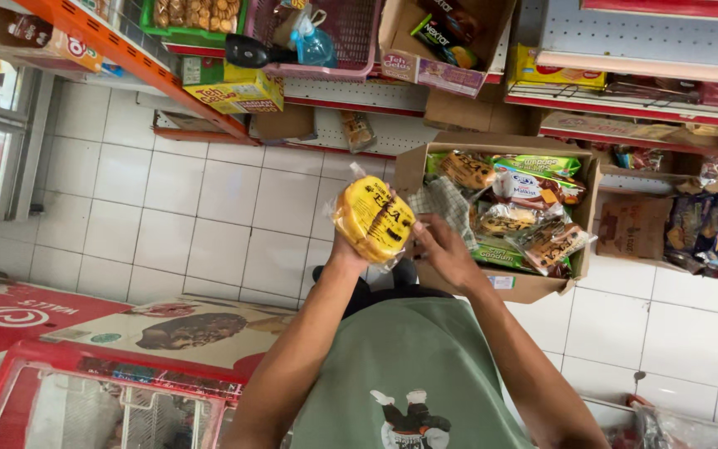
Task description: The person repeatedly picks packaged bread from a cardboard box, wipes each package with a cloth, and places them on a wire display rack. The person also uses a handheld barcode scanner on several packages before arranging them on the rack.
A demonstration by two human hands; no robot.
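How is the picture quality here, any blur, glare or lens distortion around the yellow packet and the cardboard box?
In the head view, light is even and soft, with little shadow on the white floor tiles; the clear-wrapped yellow packet in the left hand is fairly sharp, the right hand slightly smeared; shelf edges bow from the wide lens; the red freezer's glass lid shows pale glare; the open cardboard box is readable.

The person wore a sage-green T-shirt (425, 374) with a small printed figure (413, 420) in black, white and red near its lower middle. Both arms were bare, and dark trousers (376, 291) showed beyond the shirt.
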